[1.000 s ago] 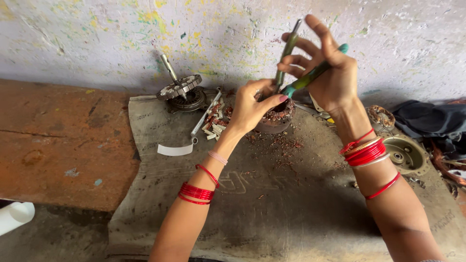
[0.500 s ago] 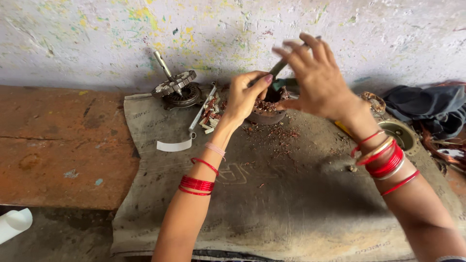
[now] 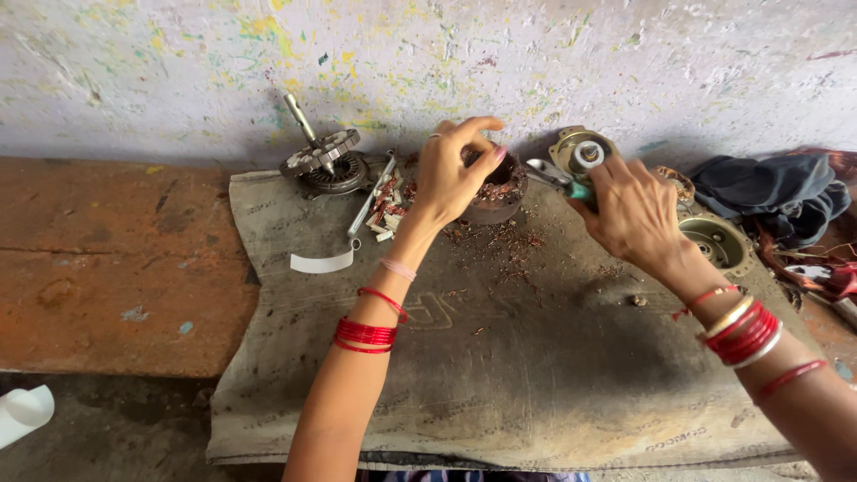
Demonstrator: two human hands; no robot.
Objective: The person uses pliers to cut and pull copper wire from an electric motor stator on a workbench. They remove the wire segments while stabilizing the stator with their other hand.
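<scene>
A person sits over a worn grey woven sack (image 3: 500, 375) spread on a rust-brown desk (image 3: 116, 268) against a paint-flecked wall. The left hand (image 3: 455, 174) is curled over the top of a round, dark metal motor stator wound with copper wire (image 3: 495, 192), fingertips pinching its rim; the stator sits on the sack close to the wall. The right hand (image 3: 629, 214) is closed round a green-handled metal tool (image 3: 561, 178), whose tip points at the stator's right side (whether it touches the windings cannot be told). Copper scraps (image 3: 513, 245) litter the sack just in front.

Judging from this, the work is picking copper wire out of the stator. It should go best with the left hand pressing the stator firmly down so it cannot roll, and the tool levering away from the fingers in short strokes.

Nearby lie a toothed rotor on a shaft (image 3: 321, 156), a white curved strip (image 3: 321, 262), round metal housings (image 3: 714, 241) and dark cloth (image 3: 768, 192).
</scene>
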